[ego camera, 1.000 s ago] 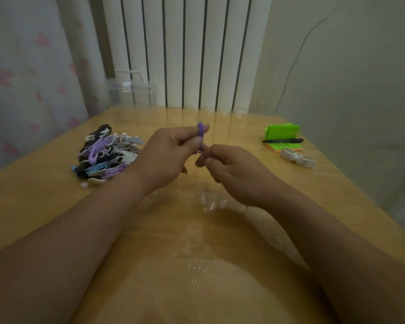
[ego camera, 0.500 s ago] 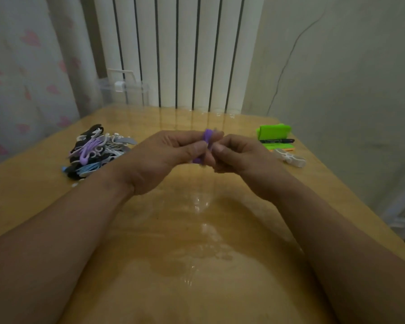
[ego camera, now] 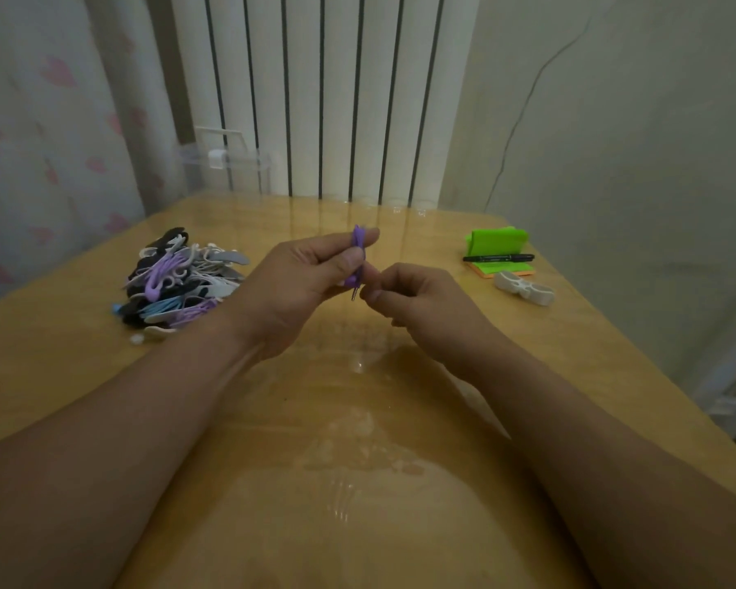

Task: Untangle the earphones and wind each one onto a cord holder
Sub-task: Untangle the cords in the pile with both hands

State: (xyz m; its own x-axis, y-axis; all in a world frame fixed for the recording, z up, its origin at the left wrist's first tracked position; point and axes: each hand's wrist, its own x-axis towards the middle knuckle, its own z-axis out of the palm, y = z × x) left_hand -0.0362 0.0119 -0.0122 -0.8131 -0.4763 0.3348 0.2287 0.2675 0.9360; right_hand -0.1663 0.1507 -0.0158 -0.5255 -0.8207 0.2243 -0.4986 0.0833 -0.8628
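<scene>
The left hand [ego camera: 302, 286] pinches a purple wound earphone cord [ego camera: 356, 252] between thumb and fingers, with its metal plug [ego camera: 353, 295] poking out below. The right hand [ego camera: 421, 299] is curled just beside the plug; whether it grips anything cannot be told. A heap of purple, black, white and blue earphones [ego camera: 179, 282] lies left of the left hand, and a white plastic cord holder [ego camera: 523, 287] lies right of the right hand.

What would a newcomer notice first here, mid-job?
The purple earphone bundle pinched in the left hand above the table's middle, its metal plug hanging free beside the right hand. Next, the tangled heap of earphones and cord holders on the left, and the lime-green sticky notes with a black marker on the right.
</scene>
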